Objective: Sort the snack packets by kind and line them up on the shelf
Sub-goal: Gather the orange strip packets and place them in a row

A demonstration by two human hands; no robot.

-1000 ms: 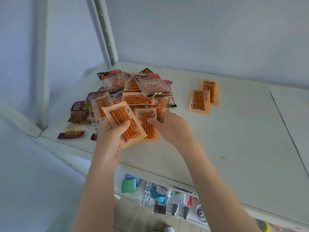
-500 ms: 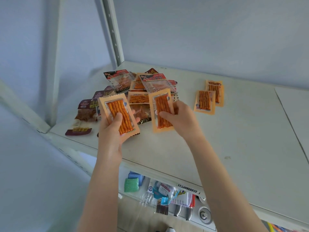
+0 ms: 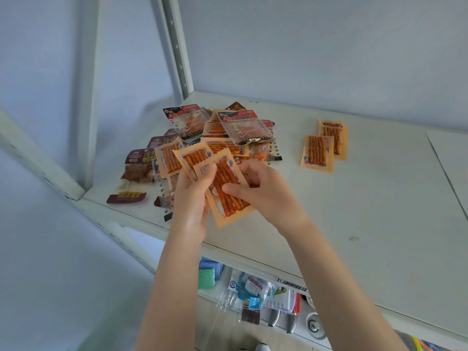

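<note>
Over the front of the shelf (image 3: 354,211), two orange stick packets were held overlapped: the rear packet (image 3: 193,158) was gripped by the left hand (image 3: 191,198), the front packet (image 3: 230,206) pinched by the right hand (image 3: 266,193). At eleven o'clock a mixed pile (image 3: 228,127) was heaped; at two o'clock, well apart, a matching pair (image 3: 317,150) was laid overlapping.

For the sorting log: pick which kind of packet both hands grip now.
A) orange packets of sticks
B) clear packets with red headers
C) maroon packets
A: the left hand and right hand both pinch orange packets of sticks.
</note>
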